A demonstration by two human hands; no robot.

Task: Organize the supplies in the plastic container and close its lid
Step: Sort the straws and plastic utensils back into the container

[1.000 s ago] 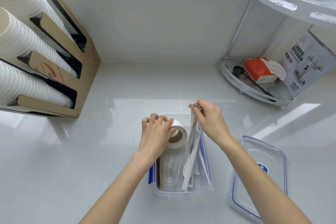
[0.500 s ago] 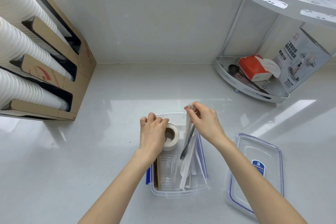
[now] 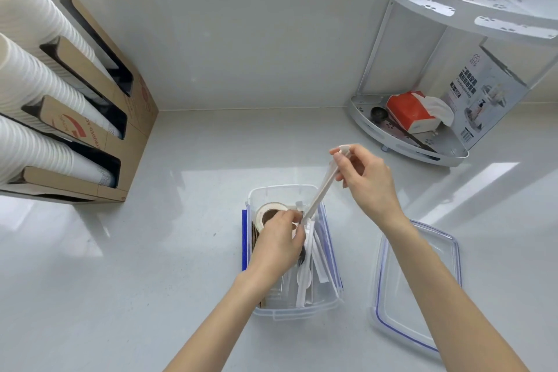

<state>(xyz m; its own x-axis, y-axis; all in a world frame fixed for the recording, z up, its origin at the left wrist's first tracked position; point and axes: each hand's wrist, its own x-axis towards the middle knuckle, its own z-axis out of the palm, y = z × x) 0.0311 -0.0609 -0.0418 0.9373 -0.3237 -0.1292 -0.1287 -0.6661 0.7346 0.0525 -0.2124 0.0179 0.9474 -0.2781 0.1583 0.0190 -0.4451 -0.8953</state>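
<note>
Above the plastic container (image 3: 294,312), the right hand (image 3: 367,181) pinches a wrapped utensil (image 3: 321,193); the left hand (image 3: 279,243) curls inside, its grasp hidden.

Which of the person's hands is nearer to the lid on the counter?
Right. The right hand is up beyond the lid, gripping a wrapped utensil; the left hand is further off, inside the container.

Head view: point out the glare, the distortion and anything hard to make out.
Head view: window glare streaks the counter in pale bands behind the container and right of the lid; the wide lens bows the rack and the cup holder outward at the edges; the clear-wrapped item pinched by the right hand is see-through and hard to identify; the left hand hides part of the tape roll.
</note>
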